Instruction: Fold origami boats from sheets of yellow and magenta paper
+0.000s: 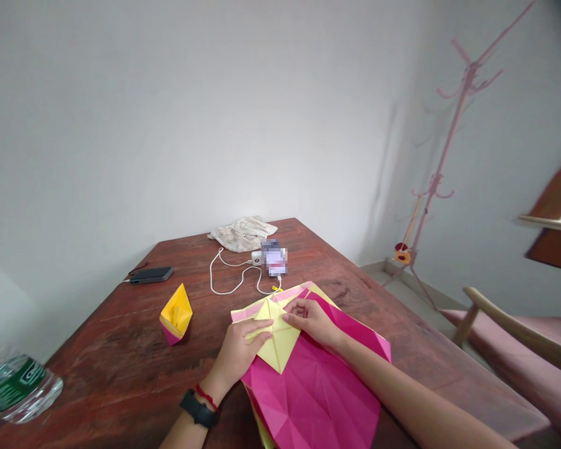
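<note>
A pale yellow folded paper [280,352], diamond-shaped with a crease down its middle, lies over creased magenta paper [322,399]. My left hand [245,346] pinches its left side, thumb and fingers on the paper. On its right edge, my right hand [311,318] grips the paper between thumb and curled fingers. Beneath are more sheets, with pink and yellow edges showing. To the left stands a small folded paper boat [177,315], yellow inside and magenta at the bottom.
A phone [275,259] with a white cable lies beyond the papers, near a crumpled cloth [245,233]. At left are a dark power bank [151,275] and a plastic water bottle [21,383]. A wooden-armed chair [518,330] and pink coat rack [449,143] stand at right.
</note>
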Available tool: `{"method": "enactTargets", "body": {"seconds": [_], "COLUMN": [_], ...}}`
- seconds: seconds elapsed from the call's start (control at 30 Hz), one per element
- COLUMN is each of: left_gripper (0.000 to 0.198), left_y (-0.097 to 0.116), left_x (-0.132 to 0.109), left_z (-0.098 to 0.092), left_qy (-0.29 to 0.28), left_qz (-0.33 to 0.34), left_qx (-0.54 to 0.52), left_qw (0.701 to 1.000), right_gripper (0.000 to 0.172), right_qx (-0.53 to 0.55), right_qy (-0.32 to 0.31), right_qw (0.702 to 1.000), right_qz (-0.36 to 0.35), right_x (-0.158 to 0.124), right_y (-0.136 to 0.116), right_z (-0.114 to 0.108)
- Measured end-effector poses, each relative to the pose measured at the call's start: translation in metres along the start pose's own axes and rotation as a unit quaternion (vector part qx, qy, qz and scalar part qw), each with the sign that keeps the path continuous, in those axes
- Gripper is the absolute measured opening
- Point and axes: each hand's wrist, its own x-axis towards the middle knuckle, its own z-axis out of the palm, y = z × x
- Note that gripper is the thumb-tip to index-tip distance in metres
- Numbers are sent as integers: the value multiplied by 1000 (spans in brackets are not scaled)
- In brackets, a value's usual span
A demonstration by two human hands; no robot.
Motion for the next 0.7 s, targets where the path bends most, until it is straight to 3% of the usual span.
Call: {"method": "enactTargets", "body": {"seconds": [0.4,0.5,0.7], "left_gripper": [34,38,38], "left_y": [-16,-16,-7], "left_x": [4,5,6], "left_z": [-3,-4,-6], "left_qy": [32,23,58], "left_qz": [-102,-112,-123], "left_qx": [-154,-173,-165], "left_qw": [982,978,977], "right_gripper": [39,39,36], "right_qx": [24,25,26], "right_qy": [47,47,20], "right_qw": [996,997,999], "right_qz": [-68,-56,-25], "right_x": [2,2,1], "right_y": [-3,-4,-4], "right_z": [-5,-6,-7]}}
